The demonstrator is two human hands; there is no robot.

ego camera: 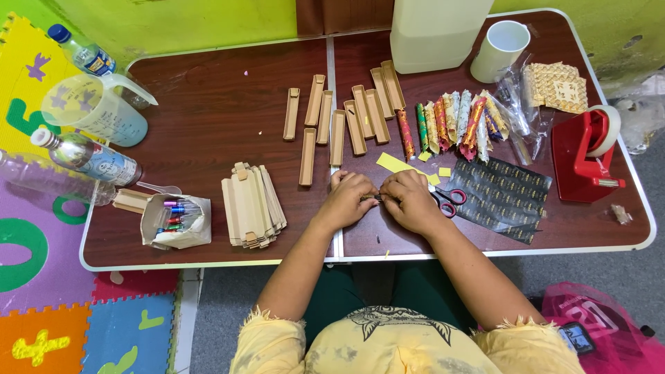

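Note:
My left hand [348,199] and my right hand [411,201] meet at the front middle of the brown table [208,118]. Both pinch a small dark item [378,197] between their fingertips; what it is cannot be made out. Red-handled scissors [449,200] lie just right of my right hand, partly under it. Yellow paper scraps [392,163] lie just beyond my hands. A black patterned sheet [500,196] lies to the right.
Several open tan cardboard boxes [341,114] lie in rows beyond my hands, with a stack of flat ones [252,206] at the left. Patterned wrapped rolls [457,125], a red tape dispenser [585,156], a white cup [500,50], a measuring jug [97,107], bottles [86,158] and a small box of tubes [176,218] stand around.

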